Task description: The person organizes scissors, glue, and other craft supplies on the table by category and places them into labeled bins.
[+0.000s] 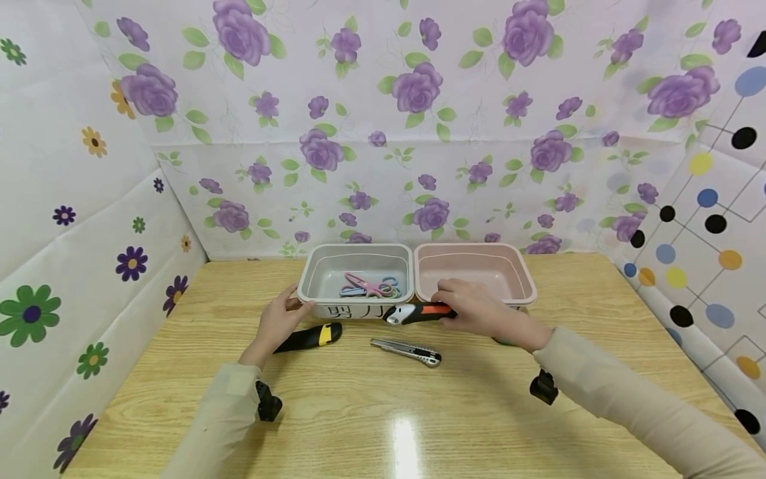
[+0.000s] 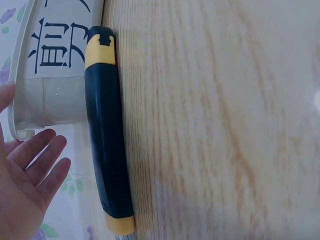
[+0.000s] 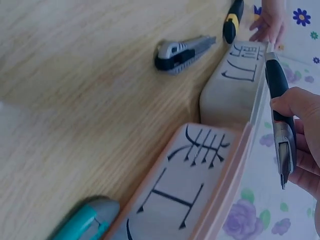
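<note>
My right hand grips a utility knife with a black, orange and silver handle, above the front rims of two bins. In the right wrist view the thumb presses on the handle and the fingers lie behind it. My left hand touches the front left corner of the grey bin, its fingers extended in the left wrist view. Several coloured scissors lie in that bin. A pink bin stands beside it. Below the left hand lies a black-and-yellow cutter.
On the wooden table, a silver snap-off cutter lies in front of the bins. A teal and grey tool lies by the pink bin, mostly covered by my right arm in the head view. Patterned cloth walls enclose the back and sides.
</note>
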The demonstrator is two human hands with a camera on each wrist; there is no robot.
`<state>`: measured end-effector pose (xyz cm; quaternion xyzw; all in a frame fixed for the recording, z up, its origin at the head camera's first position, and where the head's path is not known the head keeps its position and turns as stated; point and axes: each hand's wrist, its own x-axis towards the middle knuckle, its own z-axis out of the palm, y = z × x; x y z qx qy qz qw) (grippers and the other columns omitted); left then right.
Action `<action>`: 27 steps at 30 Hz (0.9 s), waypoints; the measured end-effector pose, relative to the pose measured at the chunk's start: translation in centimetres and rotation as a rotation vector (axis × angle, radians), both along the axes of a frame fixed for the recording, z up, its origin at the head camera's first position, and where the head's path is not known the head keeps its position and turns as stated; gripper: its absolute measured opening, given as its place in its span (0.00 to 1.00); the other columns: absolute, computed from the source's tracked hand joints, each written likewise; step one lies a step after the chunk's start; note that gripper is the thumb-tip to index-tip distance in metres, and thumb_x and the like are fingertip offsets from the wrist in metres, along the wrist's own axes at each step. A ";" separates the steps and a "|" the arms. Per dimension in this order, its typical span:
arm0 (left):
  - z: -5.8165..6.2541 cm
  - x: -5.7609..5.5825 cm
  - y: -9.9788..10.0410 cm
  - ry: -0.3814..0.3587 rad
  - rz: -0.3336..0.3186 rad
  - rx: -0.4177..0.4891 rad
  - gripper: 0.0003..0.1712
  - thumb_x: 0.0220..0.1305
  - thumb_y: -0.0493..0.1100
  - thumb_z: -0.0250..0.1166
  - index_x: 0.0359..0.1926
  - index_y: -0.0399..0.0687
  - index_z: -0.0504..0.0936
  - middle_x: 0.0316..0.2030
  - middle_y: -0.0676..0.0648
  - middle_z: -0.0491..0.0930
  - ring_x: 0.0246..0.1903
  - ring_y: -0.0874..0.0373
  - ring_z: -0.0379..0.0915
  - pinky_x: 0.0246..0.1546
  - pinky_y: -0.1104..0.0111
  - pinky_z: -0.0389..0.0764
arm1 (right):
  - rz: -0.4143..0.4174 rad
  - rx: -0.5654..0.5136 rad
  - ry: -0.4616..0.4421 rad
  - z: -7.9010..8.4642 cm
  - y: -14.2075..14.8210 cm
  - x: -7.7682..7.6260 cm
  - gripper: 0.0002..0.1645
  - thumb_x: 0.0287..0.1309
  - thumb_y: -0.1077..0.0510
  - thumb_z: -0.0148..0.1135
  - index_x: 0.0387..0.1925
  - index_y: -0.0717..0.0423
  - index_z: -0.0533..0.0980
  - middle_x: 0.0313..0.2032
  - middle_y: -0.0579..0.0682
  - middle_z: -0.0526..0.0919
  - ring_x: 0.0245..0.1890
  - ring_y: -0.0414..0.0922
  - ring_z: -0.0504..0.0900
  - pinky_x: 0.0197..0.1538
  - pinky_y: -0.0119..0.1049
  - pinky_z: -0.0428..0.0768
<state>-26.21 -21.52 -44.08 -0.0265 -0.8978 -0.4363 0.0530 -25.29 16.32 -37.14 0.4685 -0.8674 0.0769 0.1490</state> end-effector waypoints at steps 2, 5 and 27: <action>0.1 0.0 0.0 0.000 -0.001 0.001 0.39 0.59 0.56 0.60 0.66 0.43 0.60 0.50 0.38 0.76 0.51 0.46 0.72 0.43 0.55 0.76 | 0.014 -0.024 0.009 0.0 0.2 -0.4 0.12 0.39 0.60 0.67 0.31 0.55 0.77 0.25 0.43 0.66 0.23 0.38 0.60 0.26 0.29 0.61; 0.1 0.1 -0.1 0.002 -0.004 0.007 0.40 0.59 0.56 0.60 0.66 0.42 0.60 0.50 0.37 0.76 0.51 0.46 0.72 0.43 0.55 0.75 | 0.034 -0.054 0.019 0.1 0.5 -0.8 0.12 0.38 0.61 0.67 0.30 0.54 0.76 0.24 0.43 0.66 0.22 0.37 0.60 0.25 0.29 0.60; -0.1 0.0 -0.1 0.018 -0.020 -0.010 0.40 0.59 0.57 0.60 0.66 0.42 0.59 0.49 0.37 0.76 0.50 0.45 0.73 0.41 0.56 0.77 | -0.058 0.039 0.147 2.1 3.4 -2.3 0.11 0.40 0.57 0.69 0.29 0.54 0.77 0.26 0.45 0.69 0.21 0.39 0.63 0.25 0.31 0.65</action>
